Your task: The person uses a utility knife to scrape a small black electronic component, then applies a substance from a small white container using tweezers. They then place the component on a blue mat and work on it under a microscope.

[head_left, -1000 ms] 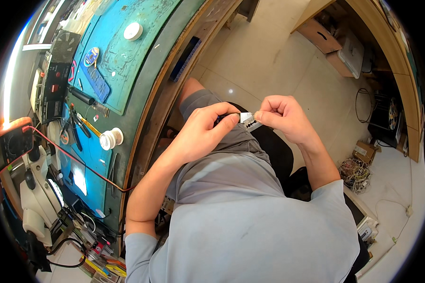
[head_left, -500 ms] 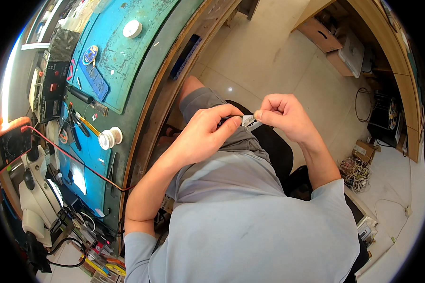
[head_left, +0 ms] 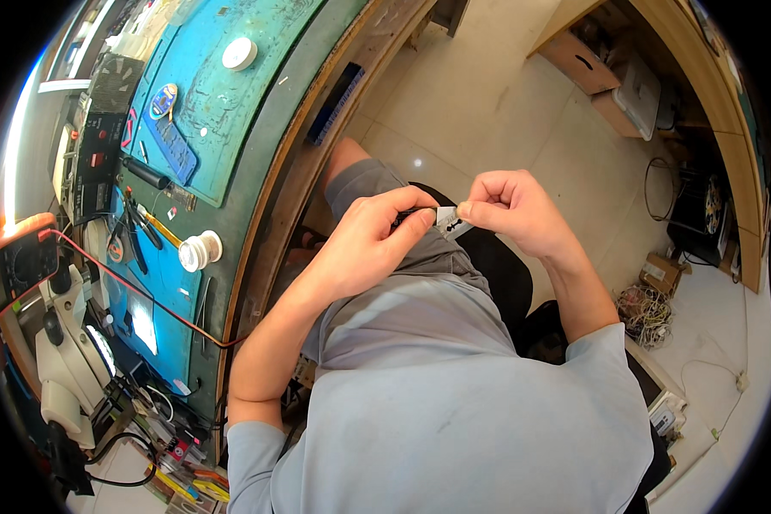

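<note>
Above my lap, both hands meet at a small flat white piece with black marks [head_left: 446, 216]. My left hand [head_left: 370, 236] is closed, with thumb and forefinger pinching a small dark item [head_left: 405, 218] at the piece's left side. Fingers hide most of that item, so I cannot tell its kind. On the other side, my right hand [head_left: 512, 212] is closed too, its thumb and forefinger pinched at the right end of the white piece. The remaining right fingers are curled in.
Left of me runs a workbench with a teal mat [head_left: 270, 51], a white spool [head_left: 200, 251], pliers [head_left: 134, 224], a white round lid [head_left: 240, 53] and a microscope [head_left: 64, 343]. A red cable [head_left: 154, 304] reaches the bench edge. Cardboard boxes [head_left: 578, 62] sit under a desk at right.
The white piece has tilted and shows less of its face between my fingers. My left fingertips have shifted slightly; my right hand has moved a little toward the left.
</note>
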`<action>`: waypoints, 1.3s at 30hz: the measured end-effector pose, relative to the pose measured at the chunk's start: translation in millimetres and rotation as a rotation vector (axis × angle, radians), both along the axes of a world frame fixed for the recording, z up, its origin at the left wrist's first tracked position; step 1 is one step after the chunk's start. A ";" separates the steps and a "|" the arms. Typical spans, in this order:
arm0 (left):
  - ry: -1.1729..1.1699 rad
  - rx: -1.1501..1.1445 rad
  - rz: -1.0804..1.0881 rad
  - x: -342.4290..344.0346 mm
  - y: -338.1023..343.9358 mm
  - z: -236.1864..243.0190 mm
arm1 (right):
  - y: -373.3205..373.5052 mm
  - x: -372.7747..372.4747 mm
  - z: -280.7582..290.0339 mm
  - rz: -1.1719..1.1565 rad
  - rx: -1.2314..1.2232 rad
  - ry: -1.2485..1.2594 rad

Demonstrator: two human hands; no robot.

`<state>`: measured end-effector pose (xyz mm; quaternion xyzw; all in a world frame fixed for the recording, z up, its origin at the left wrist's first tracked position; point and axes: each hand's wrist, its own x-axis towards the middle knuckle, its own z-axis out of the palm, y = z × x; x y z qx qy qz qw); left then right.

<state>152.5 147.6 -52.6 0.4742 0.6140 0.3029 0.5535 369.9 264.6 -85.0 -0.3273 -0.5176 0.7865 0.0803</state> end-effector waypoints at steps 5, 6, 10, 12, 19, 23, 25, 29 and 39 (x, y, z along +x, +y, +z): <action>0.006 0.013 0.004 -1.6 -1.6 0.8 | -1.8 -2.1 0.4 -0.008 0.004 -0.010; 0.007 0.016 0.000 -2.4 -2.0 0.2 | -1.9 -2.2 0.6 -0.010 -0.005 -0.003; -0.028 0.020 -0.010 -3.0 -2.5 -1.8 | -4.2 -4.3 -6.5 -0.194 0.042 0.039; -0.104 -0.034 0.073 -3.9 -3.8 -5.9 | -6.2 -2.0 -9.6 -0.288 0.052 0.091; -0.439 -0.041 0.378 6.5 -4.7 -16.7 | -20.3 -10.9 6.9 -0.382 0.264 -0.007; -0.415 0.135 0.434 26.8 -3.2 -31.3 | -21.2 -13.6 10.0 -0.280 0.426 -0.050; -0.365 0.070 0.382 24.6 -5.2 -29.6 | -17.8 -15.6 12.2 -0.260 0.432 -0.074; -0.506 -0.040 0.433 32.3 -7.6 -25.1 | -20.6 -19.6 4.8 -0.305 0.501 0.045; -0.366 0.098 0.506 40.1 -16.5 -27.6 | -32.6 -28.2 7.6 -0.428 1.094 0.007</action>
